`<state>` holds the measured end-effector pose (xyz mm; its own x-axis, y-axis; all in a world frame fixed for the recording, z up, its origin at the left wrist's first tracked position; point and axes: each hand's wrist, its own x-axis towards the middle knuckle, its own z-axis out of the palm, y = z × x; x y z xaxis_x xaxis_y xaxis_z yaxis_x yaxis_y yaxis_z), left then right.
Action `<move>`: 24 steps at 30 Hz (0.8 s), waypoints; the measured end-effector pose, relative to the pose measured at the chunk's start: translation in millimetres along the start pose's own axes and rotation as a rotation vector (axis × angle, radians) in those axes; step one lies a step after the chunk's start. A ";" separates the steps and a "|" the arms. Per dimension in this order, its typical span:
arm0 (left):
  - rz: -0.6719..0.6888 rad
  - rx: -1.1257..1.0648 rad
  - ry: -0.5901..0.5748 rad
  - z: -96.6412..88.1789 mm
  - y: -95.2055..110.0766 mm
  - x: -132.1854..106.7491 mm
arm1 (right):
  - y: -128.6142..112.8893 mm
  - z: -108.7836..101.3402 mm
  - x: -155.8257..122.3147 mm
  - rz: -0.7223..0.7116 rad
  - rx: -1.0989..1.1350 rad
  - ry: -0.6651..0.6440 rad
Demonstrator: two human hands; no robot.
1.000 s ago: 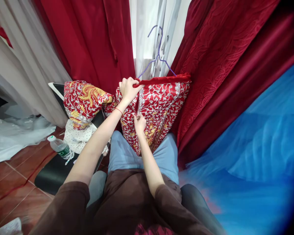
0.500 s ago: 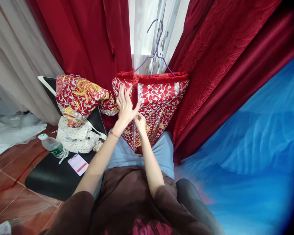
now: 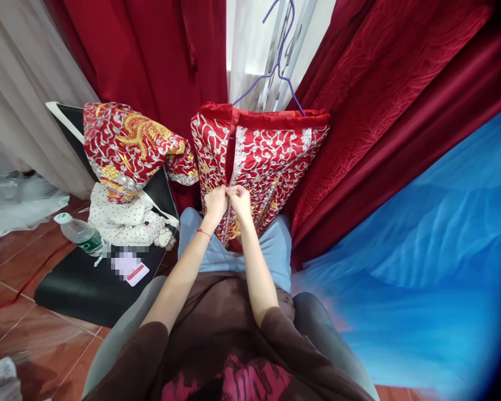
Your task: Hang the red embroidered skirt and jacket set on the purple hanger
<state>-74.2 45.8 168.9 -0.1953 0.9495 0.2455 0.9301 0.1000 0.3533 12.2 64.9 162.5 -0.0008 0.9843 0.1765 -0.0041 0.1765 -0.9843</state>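
A red embroidered skirt (image 3: 271,150) with silver and gold stitching hangs by its waistband from a purple wire hanger (image 3: 271,73). A narrow opening runs down its front from the band. At the lower end of that opening my left hand (image 3: 216,204) is closed, its fingers pinching the left edge of the cloth. My right hand (image 3: 239,204) is also closed, pinching the cloth right beside it, and the two sets of fingertips meet. Whatever small part lies between the fingertips is hidden. The skirt's lower end falls between my knees.
To the left, a black chair (image 3: 79,295) carries a matching embroidered jacket (image 3: 129,145), a white dotted cloth bag (image 3: 121,217), a water bottle (image 3: 81,234) and a phone (image 3: 137,274). Red curtains (image 3: 150,50) hang behind. Blue tulle (image 3: 421,267) spreads at the right.
My left hand has gone from spread fingers over the opening to a closed pinch lower down, beside my right hand. The view has shifted, so the hanger sits higher in it.
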 end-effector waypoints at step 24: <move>-0.016 0.076 -0.066 1.5 11.5 -23.5 | -96.7 24.4 47.9 -0.109 0.255 0.120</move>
<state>-58.5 25.1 165.9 -0.1916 0.9650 0.1790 0.9483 0.1351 0.2870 -11.9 94.9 266.2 0.1318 0.9554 0.2644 -0.2483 0.2901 -0.9242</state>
